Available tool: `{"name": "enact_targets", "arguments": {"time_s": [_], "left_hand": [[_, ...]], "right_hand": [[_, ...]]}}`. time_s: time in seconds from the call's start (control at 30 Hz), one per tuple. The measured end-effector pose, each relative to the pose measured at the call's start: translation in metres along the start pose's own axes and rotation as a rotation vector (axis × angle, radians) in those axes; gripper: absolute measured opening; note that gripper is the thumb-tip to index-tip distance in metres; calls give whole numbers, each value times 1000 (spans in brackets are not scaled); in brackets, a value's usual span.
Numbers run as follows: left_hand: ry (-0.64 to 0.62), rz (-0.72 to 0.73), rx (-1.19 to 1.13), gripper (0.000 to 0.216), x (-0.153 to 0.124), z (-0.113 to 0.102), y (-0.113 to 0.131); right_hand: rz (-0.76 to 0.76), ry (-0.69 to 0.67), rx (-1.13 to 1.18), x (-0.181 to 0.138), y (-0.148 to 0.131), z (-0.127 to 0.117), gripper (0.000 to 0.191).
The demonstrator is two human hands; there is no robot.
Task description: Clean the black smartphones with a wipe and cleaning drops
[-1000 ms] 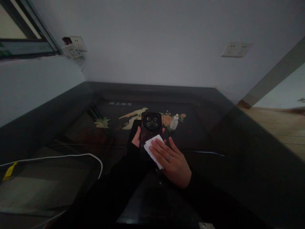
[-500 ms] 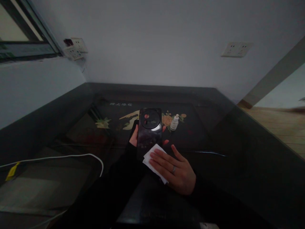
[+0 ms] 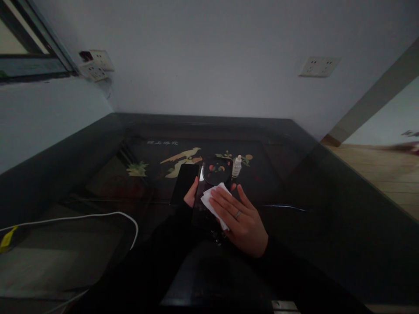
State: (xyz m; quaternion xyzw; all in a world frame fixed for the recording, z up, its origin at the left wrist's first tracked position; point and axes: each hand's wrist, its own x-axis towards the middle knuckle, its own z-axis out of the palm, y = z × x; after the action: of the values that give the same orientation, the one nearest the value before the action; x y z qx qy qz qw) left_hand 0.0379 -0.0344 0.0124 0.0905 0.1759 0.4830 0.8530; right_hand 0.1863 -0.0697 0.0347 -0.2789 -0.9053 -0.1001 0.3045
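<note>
A black phone (image 3: 209, 174), its back with a large round camera ring facing up, is tilted in my left hand (image 3: 191, 194), whose fingers are wrapped round both sides. Against the lower part of that back, a folded white tissue (image 3: 216, 203) lies under the flat fingers of my right hand (image 3: 242, 222), which wears a ring. A small dark strap or charm (image 3: 216, 237) hangs near the phone's bottom end. Left of the phone lies a flat black rectangular slab (image 3: 183, 183) on the table. Just right of the camera ring stands a small white dropper bottle (image 3: 236, 166).
The glossy dark table (image 3: 278, 192) bears a bird-and-flower picture and reflects light. A white cable (image 3: 98, 215) with a yellow tag (image 3: 8, 237) runs along the left. Wall sockets (image 3: 320, 66) are on the wall behind, and a window (image 3: 29, 39) is at upper left.
My right hand and the tissue have moved up the phone's back. The phone has shifted right and tilted, uncovering more of the black slab and the bird picture.
</note>
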Motion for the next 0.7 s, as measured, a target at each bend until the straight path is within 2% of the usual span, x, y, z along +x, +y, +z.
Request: {"name": "enact_targets", "arguments": {"time_s": [0.17, 0.27, 0.43, 0.53, 0.6, 0.7], "left_hand": [[49, 8, -66, 52, 1, -6, -9], [41, 4, -74, 52, -3, -2, -5], [20, -79, -43, 73, -12, 8, 2], [8, -66, -32, 74, -14, 13, 0], [10, -34, -25, 71, -11, 14, -1], [27, 10, -1, 62, -4, 10, -3]], "right_hand": [[-17, -103, 5, 5, -10, 6, 42], [-1, -49, 25, 4, -5, 3, 41], [7, 81, 27, 0, 9, -10, 35], [24, 134, 12, -1, 10, -13, 33], [19, 130, 8, -1, 7, -11, 32], [-1, 46, 8, 2, 2, -5, 35]]}}
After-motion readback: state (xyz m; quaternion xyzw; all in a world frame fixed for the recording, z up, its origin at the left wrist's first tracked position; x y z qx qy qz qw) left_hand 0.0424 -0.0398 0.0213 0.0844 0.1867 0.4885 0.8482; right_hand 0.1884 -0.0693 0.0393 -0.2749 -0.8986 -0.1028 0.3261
